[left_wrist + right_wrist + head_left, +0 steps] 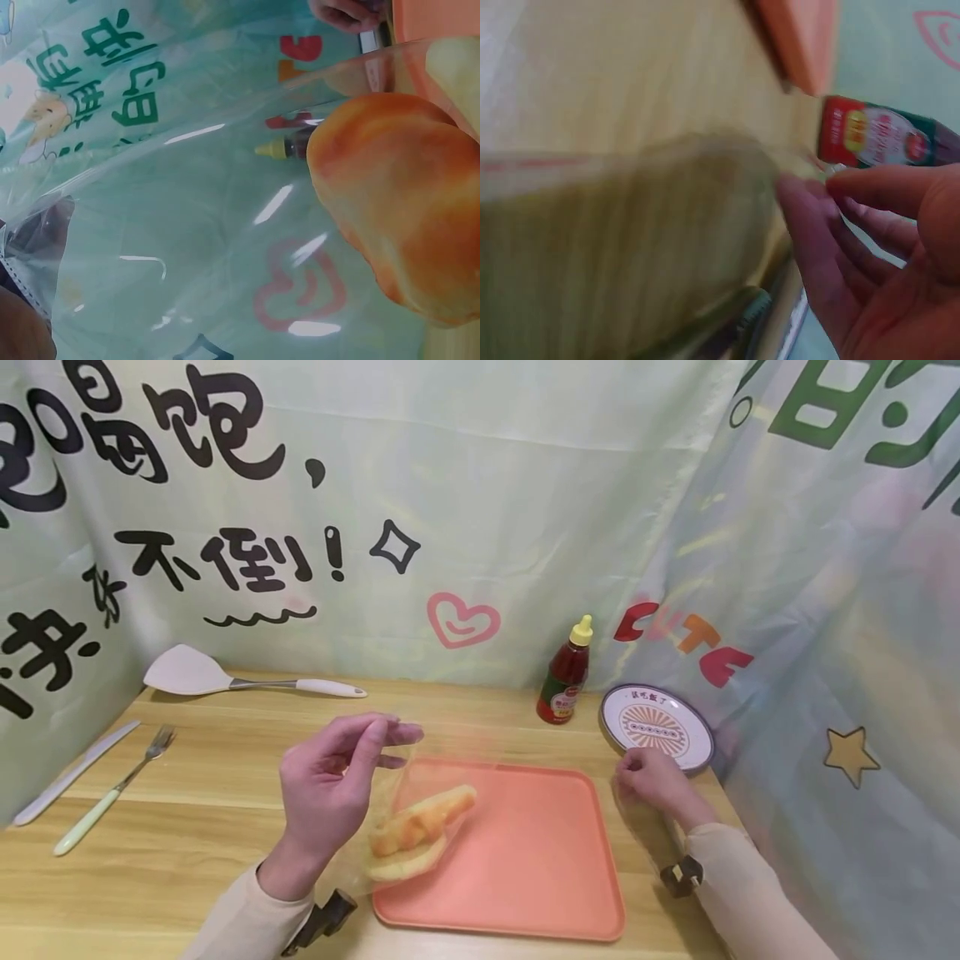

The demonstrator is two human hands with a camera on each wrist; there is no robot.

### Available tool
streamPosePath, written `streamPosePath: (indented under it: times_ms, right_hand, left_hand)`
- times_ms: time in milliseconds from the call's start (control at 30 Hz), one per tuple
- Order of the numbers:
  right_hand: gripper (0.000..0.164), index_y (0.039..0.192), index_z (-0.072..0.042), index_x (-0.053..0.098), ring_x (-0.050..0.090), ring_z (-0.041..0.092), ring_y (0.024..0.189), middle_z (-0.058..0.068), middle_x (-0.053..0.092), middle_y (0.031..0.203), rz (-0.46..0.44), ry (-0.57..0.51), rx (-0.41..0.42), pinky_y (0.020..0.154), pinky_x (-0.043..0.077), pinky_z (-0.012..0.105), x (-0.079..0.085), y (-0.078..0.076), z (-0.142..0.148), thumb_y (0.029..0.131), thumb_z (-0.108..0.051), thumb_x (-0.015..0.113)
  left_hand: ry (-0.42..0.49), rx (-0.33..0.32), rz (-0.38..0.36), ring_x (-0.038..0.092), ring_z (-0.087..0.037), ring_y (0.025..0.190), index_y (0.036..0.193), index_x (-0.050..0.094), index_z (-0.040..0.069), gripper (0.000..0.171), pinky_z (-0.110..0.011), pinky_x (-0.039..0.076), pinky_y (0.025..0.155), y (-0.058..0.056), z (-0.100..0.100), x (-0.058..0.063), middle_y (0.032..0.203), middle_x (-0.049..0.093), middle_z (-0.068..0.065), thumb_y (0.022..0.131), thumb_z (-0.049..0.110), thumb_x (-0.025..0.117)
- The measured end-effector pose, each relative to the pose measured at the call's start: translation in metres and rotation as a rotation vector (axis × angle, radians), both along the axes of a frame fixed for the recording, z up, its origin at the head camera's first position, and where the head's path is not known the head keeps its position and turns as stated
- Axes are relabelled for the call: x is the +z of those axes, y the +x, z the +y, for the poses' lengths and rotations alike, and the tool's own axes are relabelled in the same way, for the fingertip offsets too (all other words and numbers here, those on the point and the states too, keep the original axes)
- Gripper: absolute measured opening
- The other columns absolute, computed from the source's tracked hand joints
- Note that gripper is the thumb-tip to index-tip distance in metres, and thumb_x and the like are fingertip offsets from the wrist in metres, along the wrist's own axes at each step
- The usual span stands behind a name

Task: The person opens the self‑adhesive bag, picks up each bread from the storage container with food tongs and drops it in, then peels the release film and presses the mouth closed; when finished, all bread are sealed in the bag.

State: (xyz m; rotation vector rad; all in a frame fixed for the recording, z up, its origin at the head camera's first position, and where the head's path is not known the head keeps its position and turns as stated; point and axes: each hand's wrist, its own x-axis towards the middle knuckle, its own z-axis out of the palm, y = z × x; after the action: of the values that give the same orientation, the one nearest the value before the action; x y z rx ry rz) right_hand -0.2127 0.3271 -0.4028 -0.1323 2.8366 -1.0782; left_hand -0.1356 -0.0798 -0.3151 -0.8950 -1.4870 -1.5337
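Observation:
My left hand (pixel 330 789) grips a clear plastic bag (pixel 348 860) above the left part of the pink tray (pixel 532 860). Inside the bag is a filled bread roll (pixel 423 827), golden brown on top; the left wrist view shows the roll (pixel 405 202) large, behind shiny film (pixel 202 247). On the right, my right hand (pixel 660 781) is low before the white plate (pixel 637 714). The right wrist view has its thumb and finger pinched together at a thin pale strip (pixel 532 163) with a pinkish line, blurred.
Behind the tray stands a red sauce bottle (pixel 565 681) with a yellow cap. A pale spatula (pixel 187 672) lies at the back left. Farther left are a knife (pixel 71 777) and a fork (pixel 112 793). Printed cloth (pixel 510 485) walls the table.

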Motion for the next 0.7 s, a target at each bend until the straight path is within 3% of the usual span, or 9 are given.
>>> streamPosePath:
  times_ms: [100, 267, 567, 700]
  right_hand:
    - [0.005, 0.078, -0.001, 0.064, 0.053, 0.016, 0.058, 0.002, 0.058, 0.062, 0.049, 0.141, -0.011, 0.054, 0.045, 0.031, -0.007, -0.005, -0.001, 0.082, 0.001, 0.061]
    - [0.009, 0.075, -0.002, 0.066, 0.055, 0.017, 0.059, 0.0, 0.058, 0.06, 0.049, 0.206, -0.049, 0.057, 0.046, 0.032, -0.016, -0.015, 0.001, 0.078, 0.001, 0.058]
    - [0.01, 0.076, 0.005, 0.068, 0.065, 0.018, 0.056, 0.007, 0.066, 0.063, 0.016, 0.128, -0.102, 0.056, 0.055, 0.031, -0.009, -0.014, -0.006, 0.077, 0.009, 0.059]
    - [0.011, 0.075, 0.003, 0.067, 0.064, 0.018, 0.058, 0.006, 0.066, 0.064, 0.026, 0.182, -0.086, 0.06, 0.054, 0.033, -0.007, -0.014, -0.005, 0.077, 0.008, 0.058]
  left_hand:
    - [-0.006, 0.002, 0.003, 0.073, -0.02, 0.079, 0.094, 0.067, -0.013, 0.01, -0.028, 0.057, 0.054, 0.0, 0.0, -0.001, 0.083, 0.071, -0.023, 0.093, -0.01, 0.058]
    - [-0.012, 0.002, 0.009, 0.073, -0.021, 0.079, 0.094, 0.067, -0.013, 0.009, -0.028, 0.058, 0.054, -0.001, 0.0, -0.001, 0.083, 0.071, -0.023, 0.092, -0.012, 0.058]
    - [-0.02, 0.007, 0.009, 0.073, -0.021, 0.079, 0.094, 0.067, -0.014, 0.01, -0.028, 0.058, 0.054, -0.003, 0.0, -0.002, 0.084, 0.071, -0.023, 0.092, -0.013, 0.057]
    - [-0.02, -0.002, 0.006, 0.073, -0.021, 0.079, 0.095, 0.067, -0.013, 0.01, -0.028, 0.058, 0.054, -0.003, 0.001, -0.002, 0.083, 0.071, -0.023, 0.093, -0.011, 0.058]
